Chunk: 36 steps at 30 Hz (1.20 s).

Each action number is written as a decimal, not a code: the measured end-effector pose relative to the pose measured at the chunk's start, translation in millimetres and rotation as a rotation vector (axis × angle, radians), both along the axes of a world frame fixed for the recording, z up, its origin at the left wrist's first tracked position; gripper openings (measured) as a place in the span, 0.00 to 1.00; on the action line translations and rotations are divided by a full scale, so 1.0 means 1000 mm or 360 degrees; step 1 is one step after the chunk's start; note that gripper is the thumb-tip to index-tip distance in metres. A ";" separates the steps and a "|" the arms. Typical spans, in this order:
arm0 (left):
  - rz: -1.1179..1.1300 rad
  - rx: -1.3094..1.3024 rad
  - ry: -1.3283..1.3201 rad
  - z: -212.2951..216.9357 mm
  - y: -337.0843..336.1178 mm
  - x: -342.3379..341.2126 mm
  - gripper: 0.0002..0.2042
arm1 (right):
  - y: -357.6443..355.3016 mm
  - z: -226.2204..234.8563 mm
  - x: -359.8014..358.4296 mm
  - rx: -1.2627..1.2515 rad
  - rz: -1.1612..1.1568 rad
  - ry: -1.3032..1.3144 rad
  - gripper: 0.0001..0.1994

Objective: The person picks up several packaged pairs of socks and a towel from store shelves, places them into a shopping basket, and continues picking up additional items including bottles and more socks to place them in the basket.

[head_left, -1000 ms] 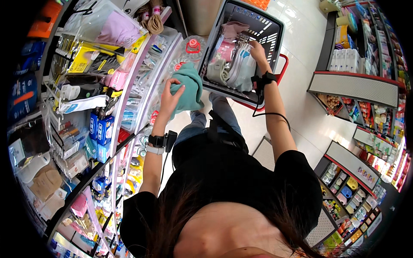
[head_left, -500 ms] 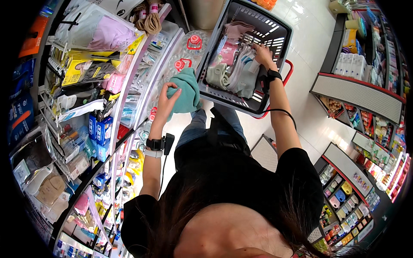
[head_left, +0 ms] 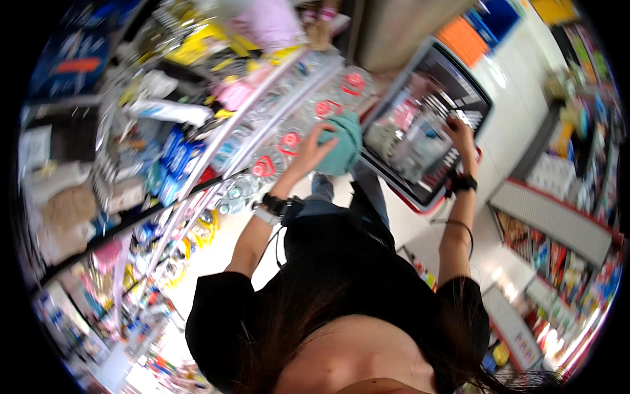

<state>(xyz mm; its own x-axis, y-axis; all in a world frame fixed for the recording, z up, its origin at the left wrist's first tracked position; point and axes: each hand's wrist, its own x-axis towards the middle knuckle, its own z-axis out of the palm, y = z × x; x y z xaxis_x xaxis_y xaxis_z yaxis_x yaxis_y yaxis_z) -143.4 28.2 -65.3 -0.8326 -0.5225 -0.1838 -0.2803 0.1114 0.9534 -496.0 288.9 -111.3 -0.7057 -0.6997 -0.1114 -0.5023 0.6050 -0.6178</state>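
Note:
My left hand [head_left: 317, 152] is closed on a soft teal cloth item [head_left: 342, 143], bunched into folds, just left of a grey shopping basket [head_left: 459, 77]. Its fingertips bend over the cloth's near side. My right hand [head_left: 461, 136] is over the basket's right side, next to clear-wrapped grey and white packages [head_left: 415, 146]. Motion blurs its fingers, so whether they grip anything is unclear. Pink packs [head_left: 405, 111] also lie inside the basket, smeared in the picture.
Clear bottles with red caps [head_left: 289, 142] line the low ledge between the basket and the left shelf. That shelf [head_left: 197, 108] is crowded with packaged goods. Another display shelf [head_left: 554, 213] runs along the right. Orange and blue bins [head_left: 462, 41] stand beyond the basket.
The view has turned, swinging the basket and both hands rightward in the picture. My left hand keeps the teal cloth. My right fingers appear slightly farther from the packages.

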 end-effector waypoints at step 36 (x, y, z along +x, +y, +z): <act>0.0914 0.0051 0.0594 0.089 -0.033 0.174 0.18 | -0.275 0.166 0.329 -0.1198 0.1132 -0.0922 0.17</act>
<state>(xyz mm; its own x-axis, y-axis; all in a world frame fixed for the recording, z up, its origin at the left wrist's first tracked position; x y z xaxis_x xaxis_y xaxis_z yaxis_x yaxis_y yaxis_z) 30.4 -4.8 23.4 -0.4360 -0.8991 0.0388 0.0615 0.0132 0.9980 -166.6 14.2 55.2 -0.1120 -0.9404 0.3210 -0.1073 -0.3097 -0.9447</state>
